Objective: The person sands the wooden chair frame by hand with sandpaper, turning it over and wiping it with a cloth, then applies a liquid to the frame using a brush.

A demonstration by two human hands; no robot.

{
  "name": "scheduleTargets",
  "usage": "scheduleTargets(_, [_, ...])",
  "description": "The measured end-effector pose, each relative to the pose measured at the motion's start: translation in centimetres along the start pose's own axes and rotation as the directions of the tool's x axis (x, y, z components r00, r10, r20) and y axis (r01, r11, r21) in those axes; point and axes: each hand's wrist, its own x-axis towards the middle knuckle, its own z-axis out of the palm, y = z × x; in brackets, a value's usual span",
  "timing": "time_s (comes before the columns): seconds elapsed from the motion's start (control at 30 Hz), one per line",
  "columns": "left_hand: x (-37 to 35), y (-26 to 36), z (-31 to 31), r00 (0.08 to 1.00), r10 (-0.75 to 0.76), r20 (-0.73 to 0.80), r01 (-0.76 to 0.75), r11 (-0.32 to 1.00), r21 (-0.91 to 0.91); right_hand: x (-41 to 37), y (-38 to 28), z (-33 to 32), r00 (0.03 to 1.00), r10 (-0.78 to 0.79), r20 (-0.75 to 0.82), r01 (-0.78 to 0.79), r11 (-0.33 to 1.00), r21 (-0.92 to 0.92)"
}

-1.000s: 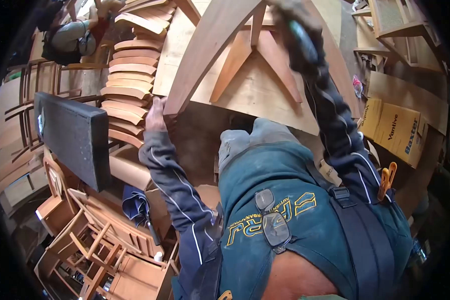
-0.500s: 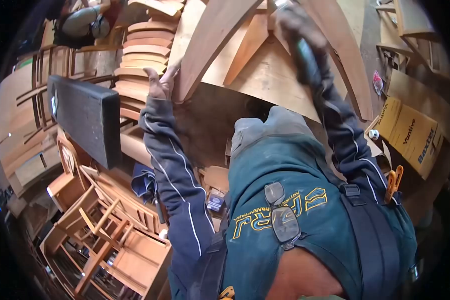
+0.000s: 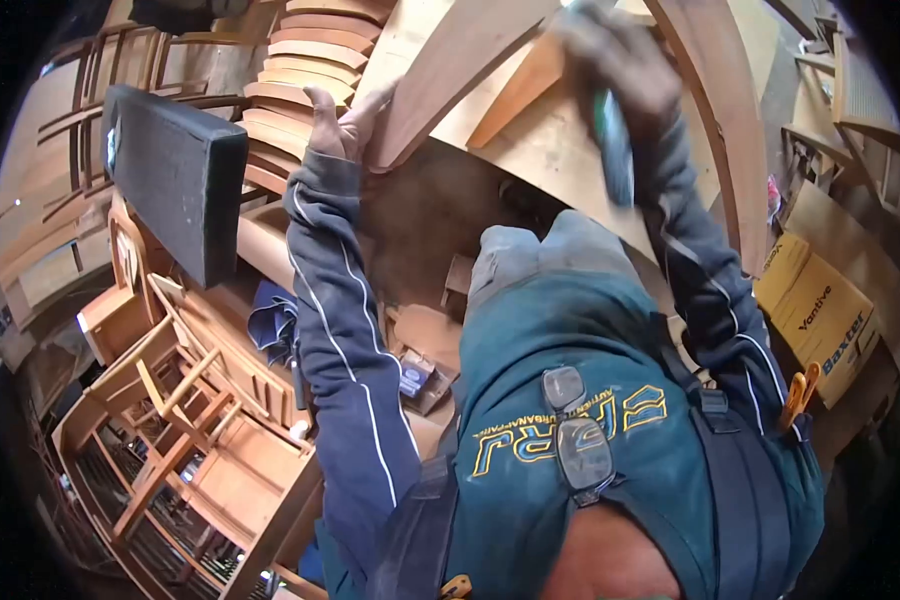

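- Left hand (image 3: 348, 125): thumb spread, not gripping, fingers against the narrow end of a tapered wooden leg (image 3: 460, 75).
- This leg: pinkish-brown, darker-edged, widening between the hands.
- Right hand (image 3: 635, 75): blurred beside a teal object (image 3: 616, 150); grip unclear.

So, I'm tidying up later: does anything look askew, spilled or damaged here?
I see no spill or clear damage. The wooden furniture at lower left looks askew, its pieces jumbled at uneven angles, though it may just be stored that way. Blur around the right hand hides detail.
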Motion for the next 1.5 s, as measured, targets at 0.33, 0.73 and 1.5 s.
scheduleTargets(0.33, [-3.8,-1.7,-2.1,0.957,-0.082,-0.279,-0.009,0.951,-0.31,-2.0,-3.1,14.7,0.861,-0.276,0.427,0.435,0.834,-0.339])
scheduleTargets(0.73, [-5.5,-10.5,-3.8,0.982,0.091,0.166,0.032,0.786,-0.617,11.2,4.2,-4.4,0.981,-0.018,-0.195,-0.147,0.594,-0.791])
scheduleTargets(1.5, [-4.0,-6.6,-1.0,0.98,0.124,-0.154,-0.152,0.97,-0.191,27.6,6.7,1.2,0.855,0.476,0.206,0.19,0.081,-0.978])
